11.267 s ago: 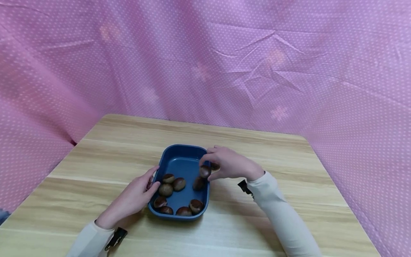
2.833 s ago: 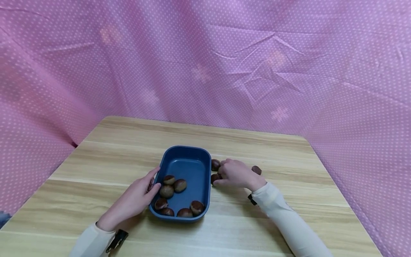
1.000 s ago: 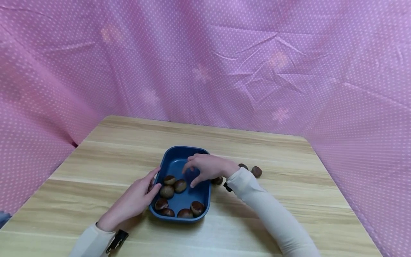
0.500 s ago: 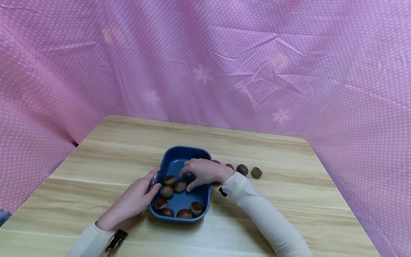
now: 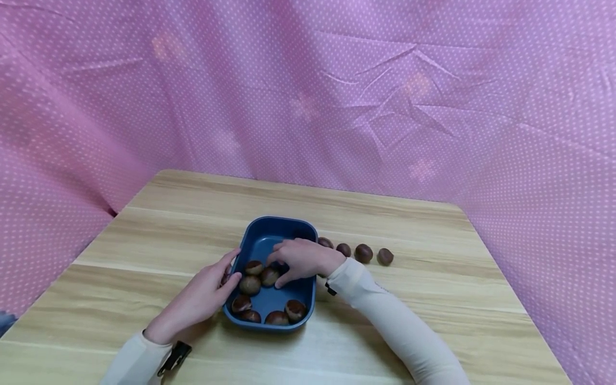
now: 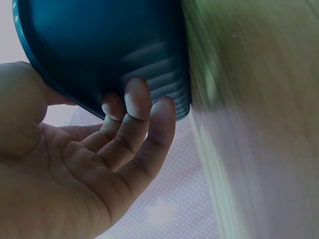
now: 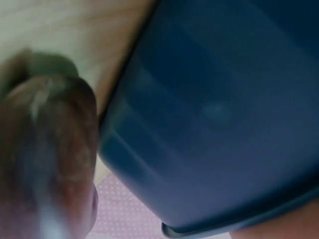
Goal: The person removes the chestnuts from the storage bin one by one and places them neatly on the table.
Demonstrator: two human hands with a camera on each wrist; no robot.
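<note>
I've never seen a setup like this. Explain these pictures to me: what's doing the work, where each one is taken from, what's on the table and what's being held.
No machine here: a person works with two bare hands. The wide picture comes from a camera on the head; the others, from one on each wrist.

On the wooden table sits a blue tray with chestnuts inside. More chestnuts lie in a row to its right.

The left hand grips the tray's side; its wrist view shows fingers outside the wall. The right hand reaches in, fingers at one chestnut; whether it grips that chestnut isn't clear. Its wrist view shows the tray's outside.
</note>
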